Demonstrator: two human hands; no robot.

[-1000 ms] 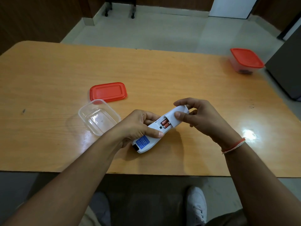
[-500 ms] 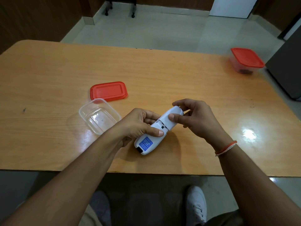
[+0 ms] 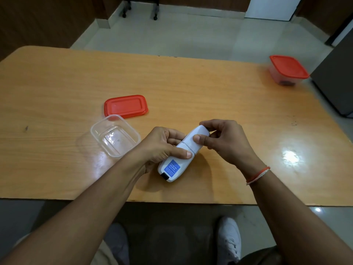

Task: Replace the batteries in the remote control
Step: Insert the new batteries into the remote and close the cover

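Note:
A white remote control with a blue label lies back side up, tilted, just above the wooden table. My left hand grips its lower half, thumb across the back. My right hand pinches the upper end, thumb pressing on the white battery cover, which sits over the compartment. The batteries are hidden under the cover.
A clear plastic tub without a lid stands left of my hands, its red lid lying just behind it. A second tub with a red lid sits at the table's far right corner. The table's front edge is near my forearms.
The battery cover slid down over the compartment, hiding the orange batteries that showed a second ago. My right hand moved slightly toward my left with it.

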